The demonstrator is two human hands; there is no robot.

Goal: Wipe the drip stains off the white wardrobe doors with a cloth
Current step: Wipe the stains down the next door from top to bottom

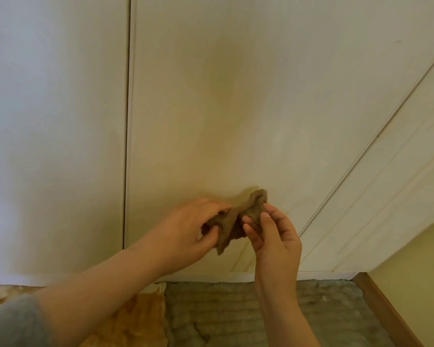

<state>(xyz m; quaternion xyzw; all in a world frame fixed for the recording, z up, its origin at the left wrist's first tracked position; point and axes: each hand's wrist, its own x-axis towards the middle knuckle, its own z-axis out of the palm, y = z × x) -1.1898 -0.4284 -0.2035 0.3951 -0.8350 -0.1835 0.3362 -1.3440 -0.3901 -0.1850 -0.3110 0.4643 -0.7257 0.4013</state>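
Note:
A small brown cloth (238, 219) hangs bunched between both my hands, low in front of the white wardrobe door (236, 108). My left hand (193, 229) grips its left end with curled fingers. My right hand (273, 236) pinches the right end between thumb and fingertips. A second white door (55, 121) stands to the left, past a dark vertical gap (127, 146). I can make out no clear drip stains; only a yellowish shade lies on the middle door.
A slanted white panel with grooves (386, 184) runs down at the right. Below the doors lie a grey shaggy rug (236, 311) and an orange-brown cloth or rug (135, 316). A wooden skirting (386, 306) borders a yellow wall at the far right.

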